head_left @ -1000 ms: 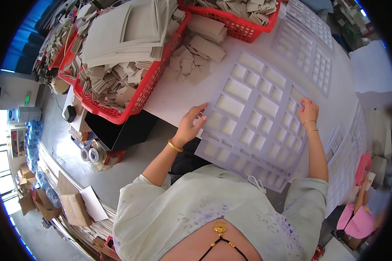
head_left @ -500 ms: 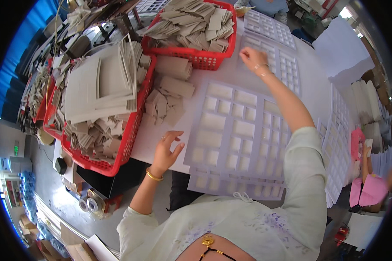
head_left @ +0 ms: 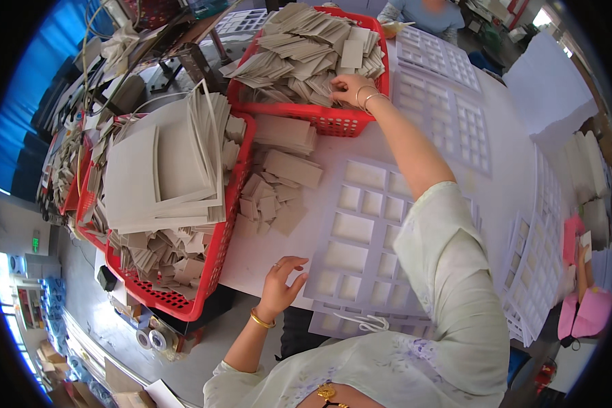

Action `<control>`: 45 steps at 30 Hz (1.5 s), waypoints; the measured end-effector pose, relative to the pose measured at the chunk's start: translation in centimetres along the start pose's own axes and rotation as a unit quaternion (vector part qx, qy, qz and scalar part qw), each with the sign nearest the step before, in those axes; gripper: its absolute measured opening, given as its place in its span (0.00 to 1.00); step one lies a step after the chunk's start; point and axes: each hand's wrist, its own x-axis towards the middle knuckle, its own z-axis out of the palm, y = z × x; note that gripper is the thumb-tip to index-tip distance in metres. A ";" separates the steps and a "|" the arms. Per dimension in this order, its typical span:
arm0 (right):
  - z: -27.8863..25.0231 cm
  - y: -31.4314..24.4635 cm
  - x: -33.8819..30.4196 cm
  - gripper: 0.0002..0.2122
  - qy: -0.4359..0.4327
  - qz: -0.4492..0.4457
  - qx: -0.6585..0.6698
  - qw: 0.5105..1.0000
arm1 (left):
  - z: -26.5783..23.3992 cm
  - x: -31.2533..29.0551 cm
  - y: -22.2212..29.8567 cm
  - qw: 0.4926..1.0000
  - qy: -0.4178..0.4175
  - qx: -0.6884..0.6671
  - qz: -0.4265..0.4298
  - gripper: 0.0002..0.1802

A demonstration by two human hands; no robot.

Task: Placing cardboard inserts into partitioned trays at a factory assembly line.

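Your right hand [head_left: 350, 87] reaches into the red basket [head_left: 333, 121] at upper centre, its grip closing on grey card pieces [head_left: 299, 51]. Your left hand [head_left: 282, 282], released, rests on the die-cut sheet [head_left: 360, 238] on the desk [head_left: 517, 177]; next, lift pieces cleanly.

The left hand [head_left: 282, 282] lies low and near, to the left of the body, palm down, fingers spread and loosely curled, a ring on one finger and a gold bangle at the wrist. Its forearm runs back toward the near edge, bent at the elbow. The right arm is stretched far forward and up the scene, sleeve covering the upper arm, forearm bare. The right hand [head_left: 350, 88] is at the far end, fingers curled downward, thin bangles on the wrist.
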 end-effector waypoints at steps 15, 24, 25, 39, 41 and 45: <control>-3.0 -5.2 -14.3 0.13 0.272 -0.087 0.313 0.906 | 0.1 4.1 3.9 0.987 0.061 0.057 0.137 0.27; -3.6 -9.8 -32.4 0.11 -0.034 0.049 0.490 0.869 | 3.5 8.3 5.2 0.974 0.052 -0.217 -0.033 0.19; -4.1 -8.6 -33.0 0.11 -0.036 0.054 0.496 0.866 | 4.0 8.6 5.4 0.975 0.049 -0.215 -0.041 0.19; -7.2 2.1 -34.4 0.11 0.168 0.239 0.512 0.808 | 5.5 19.8 2.2 0.998 0.015 -0.040 -0.038 0.11; -6.9 3.4 -33.7 0.11 0.160 0.257 0.447 0.842 | 6.0 23.2 -2.5 0.999 0.010 0.015 0.029 0.11; -5.4 4.7 -31.8 0.12 0.143 0.256 0.361 0.885 | 5.5 26.2 -4.0 0.995 -0.057 0.081 0.003 0.11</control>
